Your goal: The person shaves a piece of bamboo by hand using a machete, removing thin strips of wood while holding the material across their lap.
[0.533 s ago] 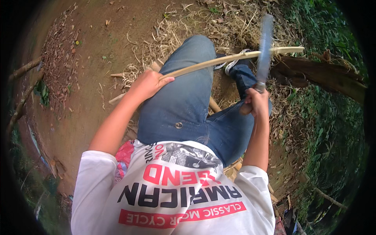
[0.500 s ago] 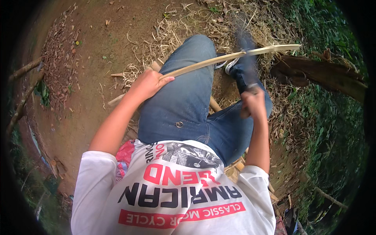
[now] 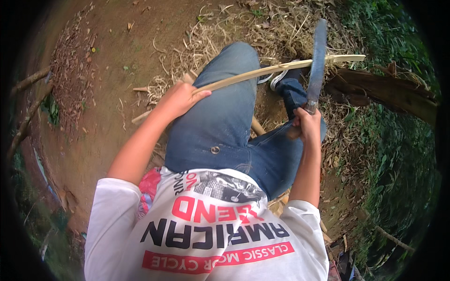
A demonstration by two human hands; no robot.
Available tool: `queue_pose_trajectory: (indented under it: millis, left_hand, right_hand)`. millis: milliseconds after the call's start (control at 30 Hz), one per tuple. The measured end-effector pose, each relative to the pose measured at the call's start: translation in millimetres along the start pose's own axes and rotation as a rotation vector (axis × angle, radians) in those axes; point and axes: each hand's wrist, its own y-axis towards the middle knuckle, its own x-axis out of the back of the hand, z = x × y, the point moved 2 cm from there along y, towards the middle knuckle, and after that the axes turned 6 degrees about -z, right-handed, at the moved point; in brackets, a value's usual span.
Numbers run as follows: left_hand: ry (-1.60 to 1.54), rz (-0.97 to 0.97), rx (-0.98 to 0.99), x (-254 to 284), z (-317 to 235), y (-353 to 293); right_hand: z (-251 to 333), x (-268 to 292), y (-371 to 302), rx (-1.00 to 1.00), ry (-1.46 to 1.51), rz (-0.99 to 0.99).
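A long, pale strip of split bamboo [image 3: 253, 75] lies across my raised left thigh and reaches out to the right. My left hand [image 3: 179, 99] is closed round its near end, against the outer side of my jeans. In my right hand [image 3: 308, 124] is the handle of a machete, fingers wrapped round it above my right leg. The machete's broad grey blade [image 3: 317, 65] points away from me and crosses over the bamboo strip near its far end. Whether the edge touches the strip I cannot tell.
Curly shavings [image 3: 201, 49] cover the brown soil beyond my knees. A thick dark log [image 3: 384, 89] lies at the right, beside green plants [image 3: 393, 150]. Thin branches [image 3: 28, 84] stand at the far left, near dry leaves. Bamboo pieces show under me.
The machete has moved to the right along the bamboo strip toward its far end, and my right hand shifted slightly with it. My left hand keeps its grip, almost still.
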Motion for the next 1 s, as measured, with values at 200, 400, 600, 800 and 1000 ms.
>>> queue_pose_trajectory:
  millis: [200,400,600,800,1000]
  left_hand:
    - [-0.026,0.018,0.057,2.7,4.5,-2.4]
    - [-0.031,0.009,0.067,5.2,-0.6,-5.2]
    - [-0.051,0.027,0.073,2.6,3.9,-4.8]
    - [-0.044,0.017,0.075,5.3,-4.1,-3.6]
    - [-0.065,0.017,0.087,8.5,-0.1,-6.9]
  right_hand:
    - [6.3,5.2,-3.5,0.054,-0.183,0.053]
    - [-8.0,-16.5,-15.4,-0.014,-0.177,0.155]
    - [1.1,-25.1,-5.8,0.009,-0.114,0.054]
    - [1.9,-15.6,-5.5,-0.027,0.013,0.083]
    - [18.9,-27.8,-19.8,0.079,-0.177,0.075]
